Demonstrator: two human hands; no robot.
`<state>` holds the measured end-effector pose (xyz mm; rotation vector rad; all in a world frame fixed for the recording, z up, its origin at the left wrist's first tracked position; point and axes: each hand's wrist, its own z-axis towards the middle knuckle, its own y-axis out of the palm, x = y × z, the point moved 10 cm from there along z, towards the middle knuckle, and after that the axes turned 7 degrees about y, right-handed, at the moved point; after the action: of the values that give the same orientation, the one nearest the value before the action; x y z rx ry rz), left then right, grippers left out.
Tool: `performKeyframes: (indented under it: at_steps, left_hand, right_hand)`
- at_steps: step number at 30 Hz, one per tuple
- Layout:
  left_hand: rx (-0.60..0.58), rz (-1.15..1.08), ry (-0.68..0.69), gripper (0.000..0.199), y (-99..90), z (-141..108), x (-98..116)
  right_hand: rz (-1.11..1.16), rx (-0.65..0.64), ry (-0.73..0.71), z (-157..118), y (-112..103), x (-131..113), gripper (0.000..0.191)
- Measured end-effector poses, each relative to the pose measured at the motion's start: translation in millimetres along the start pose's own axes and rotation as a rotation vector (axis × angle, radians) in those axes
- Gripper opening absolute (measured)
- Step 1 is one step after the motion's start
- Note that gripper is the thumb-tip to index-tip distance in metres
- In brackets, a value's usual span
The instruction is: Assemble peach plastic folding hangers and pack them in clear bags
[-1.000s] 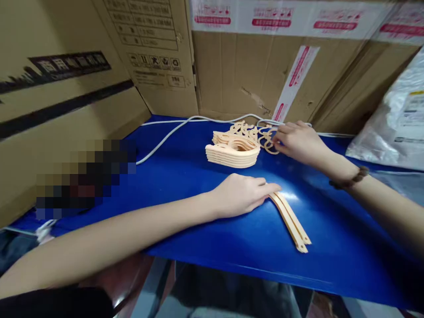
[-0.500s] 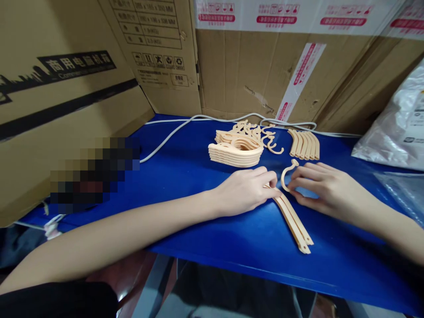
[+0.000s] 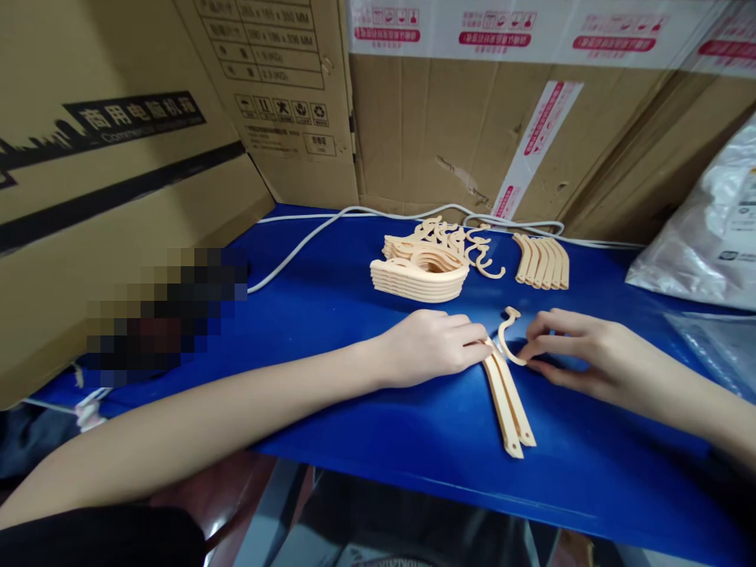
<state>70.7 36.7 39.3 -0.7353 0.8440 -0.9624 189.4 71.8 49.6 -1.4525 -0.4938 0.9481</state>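
My left hand (image 3: 435,346) is closed on the upper end of a pair of long beige hanger arms (image 3: 503,398). Their lower ends, each with a small hole, point towards the table's front edge, slightly apart. My right hand (image 3: 582,350) pinches the curved tip of a beige hanger hook (image 3: 504,337) between thumb and fingers. The hook's wider knob end points up and away, close beside the upper end of the arms. What lies under my left fingers is hidden.
A stack of beige hanger parts (image 3: 419,279) stands further back, with loose hooks (image 3: 484,256) behind it. Several short curved pieces (image 3: 542,261) lie in a row. A white cable (image 3: 307,244), cardboard boxes (image 3: 413,134) and a plastic bag (image 3: 697,244) border the blue table (image 3: 331,429).
The hanger arms' lower ends have swung to the left. My right hand has brought the hook slightly nearer to me, and its fingers now hold it by the tip.
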Motion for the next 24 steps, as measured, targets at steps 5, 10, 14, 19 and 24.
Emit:
performKeyframes:
  at_steps: [5,10,14,19,24]
  left_hand:
    - [-0.03,-0.02,0.007,0.029,3.5,0,1]
    - [-0.02,-0.096,-0.01,0.031,2.8,-3,-1]
    - [0.008,-0.159,-0.009,0.029,-0.8,-5,-1]
    - [0.009,-0.202,-0.041,0.031,-1.7,-7,-4]
    - [0.001,-0.199,-0.05,0.033,-1.0,-7,-5]
  right_hand:
    - [-0.016,0.021,-0.017,0,-1,-8,0.023]
    - [-0.062,0.047,-0.009,-1,-3,-4,0.025]
    - [-0.12,0.057,0.007,-3,-5,2,0.025]
    - [-0.229,0.17,0.005,1,-10,-6,0.022]
    - [-0.333,0.191,-0.071,7,0,-18,0.041]
